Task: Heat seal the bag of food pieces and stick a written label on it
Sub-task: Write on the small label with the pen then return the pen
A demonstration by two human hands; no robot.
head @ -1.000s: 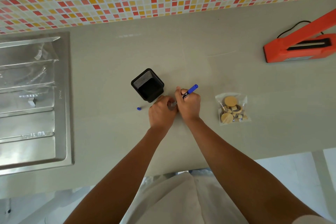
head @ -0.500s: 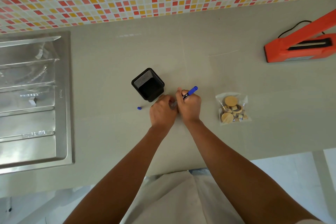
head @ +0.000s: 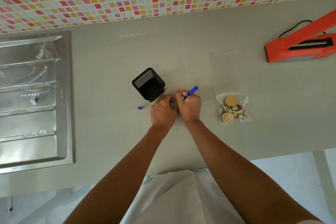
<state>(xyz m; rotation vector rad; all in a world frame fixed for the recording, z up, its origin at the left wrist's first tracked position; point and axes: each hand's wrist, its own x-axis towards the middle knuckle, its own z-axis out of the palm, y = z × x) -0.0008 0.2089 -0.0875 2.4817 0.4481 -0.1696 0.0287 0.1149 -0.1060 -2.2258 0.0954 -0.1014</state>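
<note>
Blue cylindrical pen (head: 190,92) gripped by right hand (head: 190,108) over small label (head: 174,104).

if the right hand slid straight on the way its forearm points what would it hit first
Most likely the left hand, whose fingers hold the label right beside the right hand and its pen; past them stands the black mesh holder.

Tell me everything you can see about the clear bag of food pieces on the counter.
The bag of food pieces is a clear plastic pouch lying flat on the grey counter, to the right of the right hand and apart from it. Inside are round tan slices and smaller chunks, some with dark edges. No hand touches it. Whether its top is sealed cannot be told.
</note>
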